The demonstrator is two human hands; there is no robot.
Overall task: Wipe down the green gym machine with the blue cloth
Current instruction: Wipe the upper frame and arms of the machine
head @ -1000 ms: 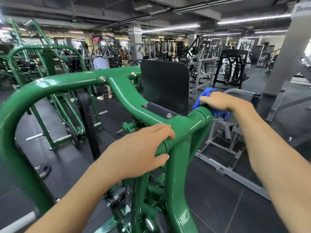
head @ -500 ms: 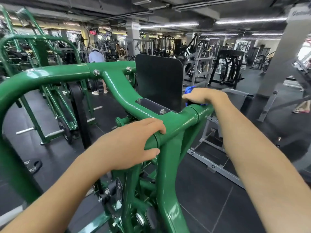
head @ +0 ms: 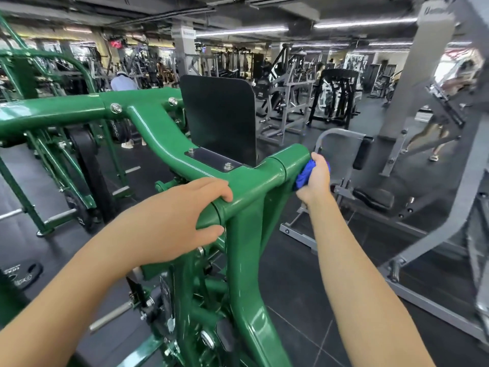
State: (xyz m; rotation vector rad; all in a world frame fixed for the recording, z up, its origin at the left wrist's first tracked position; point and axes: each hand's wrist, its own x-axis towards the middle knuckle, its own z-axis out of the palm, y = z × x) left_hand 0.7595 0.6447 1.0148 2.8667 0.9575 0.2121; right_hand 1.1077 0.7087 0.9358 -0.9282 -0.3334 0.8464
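— Blue cloth: where is it just now?
— Bunched in the right hand, whose fingers curl round it. It is pressed against the far right end of the crossbar of the green gym machine. Only a little cloth shows past the palm.
— And the left hand?
— Wrapped over the same crossbar, nearer the body, with fingers on top and thumb beneath. It sits right at the collar above the upright post and holds the bar, with no cloth in it.
— Which way does the bar run?
— Its long axis rises from under the left hand, away and to the right, and ends at the cap where the cloth sits. Between the two hands a longer green tube branches off and bends to the far left, past the black pad.
— So where does the remaining metal lie?
— Mostly leftward of the cloth, I'd judge: first the short stretch between the hands, then the post and the long tube. The right hand is the nearer one. A wipe would draw back along the axis toward the left hand, which would need to shift clear.
— Any snag?
— The bolted plate at the foot of the pad; its bolt heads might catch the cloth.
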